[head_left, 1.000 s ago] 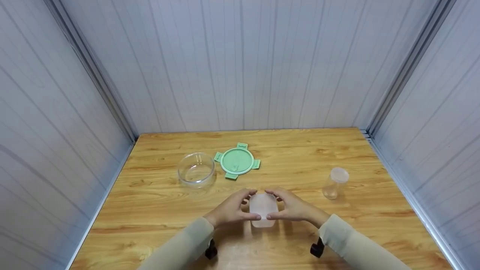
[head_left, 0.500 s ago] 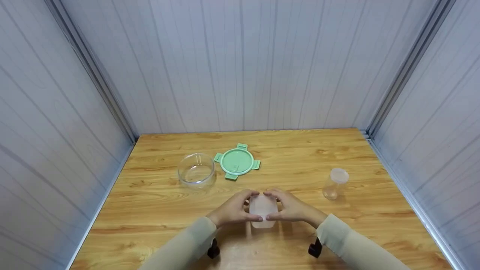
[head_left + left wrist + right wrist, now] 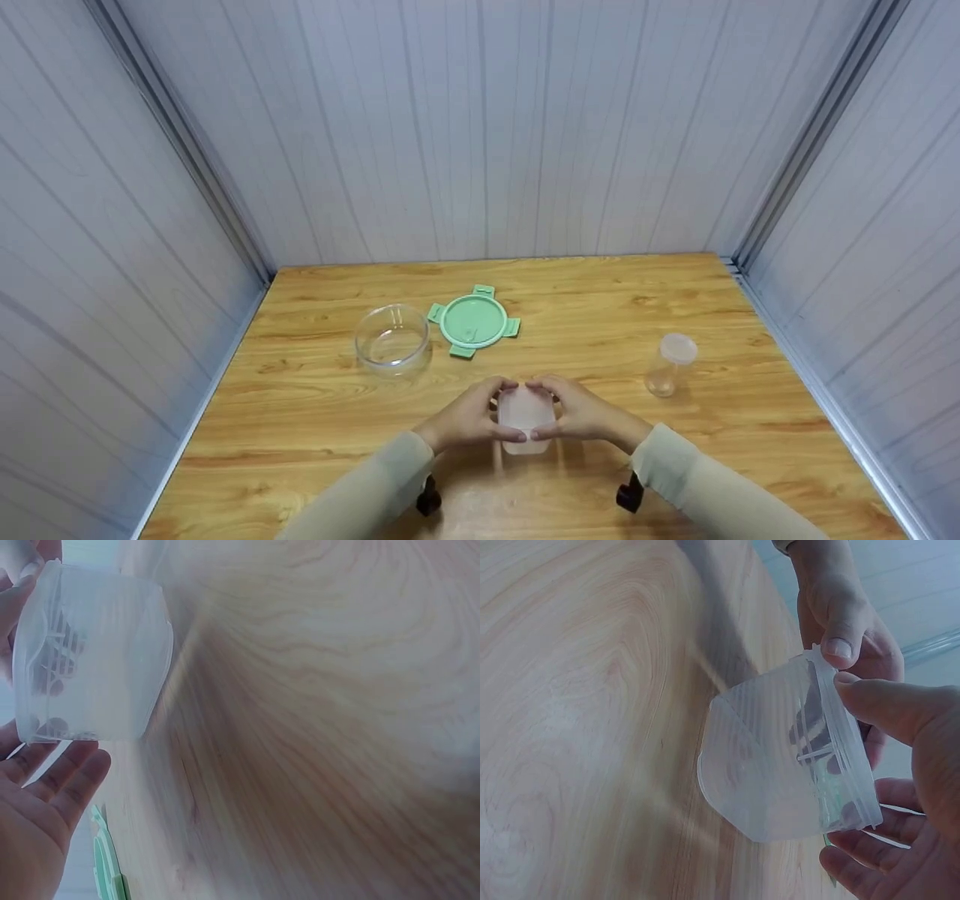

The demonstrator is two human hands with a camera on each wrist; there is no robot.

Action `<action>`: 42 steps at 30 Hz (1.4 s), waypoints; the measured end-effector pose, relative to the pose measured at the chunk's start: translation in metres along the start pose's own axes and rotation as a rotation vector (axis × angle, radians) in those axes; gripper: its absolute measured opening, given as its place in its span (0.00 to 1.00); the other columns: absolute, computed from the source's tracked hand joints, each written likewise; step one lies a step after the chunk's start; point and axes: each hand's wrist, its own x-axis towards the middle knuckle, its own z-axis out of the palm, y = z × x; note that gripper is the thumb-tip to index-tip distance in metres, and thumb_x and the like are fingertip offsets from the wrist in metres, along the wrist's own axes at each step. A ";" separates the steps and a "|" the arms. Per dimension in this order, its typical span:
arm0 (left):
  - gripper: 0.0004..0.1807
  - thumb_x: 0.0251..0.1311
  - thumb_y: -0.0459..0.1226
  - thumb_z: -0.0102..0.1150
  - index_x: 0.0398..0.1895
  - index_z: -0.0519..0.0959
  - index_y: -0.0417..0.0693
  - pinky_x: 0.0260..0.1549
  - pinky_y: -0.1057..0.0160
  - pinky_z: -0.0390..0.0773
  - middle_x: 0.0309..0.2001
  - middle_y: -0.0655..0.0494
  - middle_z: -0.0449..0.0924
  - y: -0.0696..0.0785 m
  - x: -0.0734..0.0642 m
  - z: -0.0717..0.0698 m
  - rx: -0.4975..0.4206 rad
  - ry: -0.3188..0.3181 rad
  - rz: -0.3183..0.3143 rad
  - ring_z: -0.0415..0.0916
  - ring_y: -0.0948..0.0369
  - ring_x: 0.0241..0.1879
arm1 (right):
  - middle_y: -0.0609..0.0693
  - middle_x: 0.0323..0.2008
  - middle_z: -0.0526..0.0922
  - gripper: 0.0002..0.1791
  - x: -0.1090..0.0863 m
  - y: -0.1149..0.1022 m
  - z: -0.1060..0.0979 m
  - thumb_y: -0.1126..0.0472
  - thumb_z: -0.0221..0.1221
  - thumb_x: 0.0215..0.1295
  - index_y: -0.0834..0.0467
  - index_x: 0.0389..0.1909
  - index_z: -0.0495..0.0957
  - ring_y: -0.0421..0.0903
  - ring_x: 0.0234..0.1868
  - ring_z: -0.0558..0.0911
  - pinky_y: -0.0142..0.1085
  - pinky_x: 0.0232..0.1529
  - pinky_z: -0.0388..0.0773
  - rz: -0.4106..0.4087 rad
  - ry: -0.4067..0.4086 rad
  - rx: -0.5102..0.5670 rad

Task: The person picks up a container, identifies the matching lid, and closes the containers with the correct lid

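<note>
Closest in, two pale sleeves (image 3: 720, 480) reach over the near edge of the tabletop (image 3: 585, 300), one toward each near corner, and a black wrist mount (image 3: 428, 498) shows under each cuff. Between them, a little in from the middle of the near edge, is the translucent box (image 3: 526, 409), upright, with a thick ridged rim around its top. The left hand (image 3: 472, 414) grips its left side, thumb on the near side of the rim and fingers curved around toward the far side. The right hand (image 3: 585, 412) mirrors it on the right side, so the box is pinched from both sides, the thumb tips close together. Whether the base touches the tabletop I cannot tell.

Farther in, near the right edge, a clear jar (image 3: 663, 376) stands upright under a whitish cap (image 3: 679, 349). Toward the left edge and slightly farther off sits a round glass bowl (image 3: 394, 365), its mouth up. Just beside it, nearer the middle of the far edge, a round green lid (image 3: 474, 321) lies flat, its four flaps spread outward; one flap points at the bowl. Beyond the far edge rises a grey-white panelled wall (image 3: 480, 135), with similar side walls (image 3: 97, 262) along the left and right edges.
</note>
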 end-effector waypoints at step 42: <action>0.42 0.58 0.37 0.83 0.75 0.74 0.41 0.63 0.47 0.86 0.63 0.51 0.82 -0.011 -0.003 -0.017 -0.148 -0.081 -0.032 0.81 0.52 0.60 | 0.68 0.69 0.76 0.46 -0.002 0.023 -0.017 0.67 0.75 0.64 0.70 0.79 0.64 0.66 0.66 0.79 0.64 0.71 0.77 -0.051 -0.141 0.211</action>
